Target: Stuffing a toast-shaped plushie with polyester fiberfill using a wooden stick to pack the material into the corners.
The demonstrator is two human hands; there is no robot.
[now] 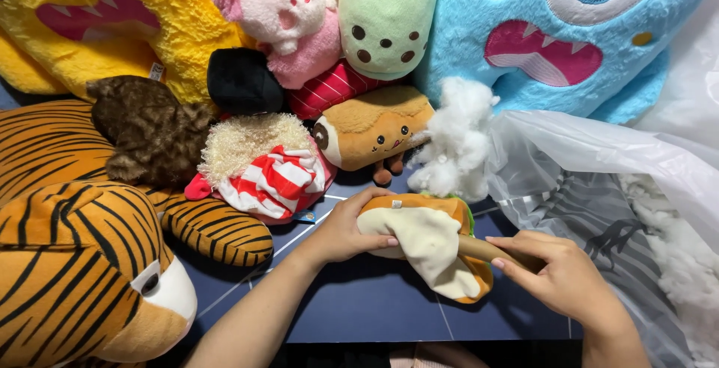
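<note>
Between both hands' grip, limp plush toy (427, 244) (stick (487, 250) in the right hand (562, 278)).

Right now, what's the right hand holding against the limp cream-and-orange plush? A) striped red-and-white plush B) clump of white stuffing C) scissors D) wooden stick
D: the right hand grips a wooden stick whose far end disappears into the half-filled cream-and-orange plush, which the left hand steadies; the white stuffing lies loose behind on the table.

The half-stuffed toy (427, 244) lies between both hands, plush pile (299, 76) behind, stuffing bag (599, 188) right.
</note>
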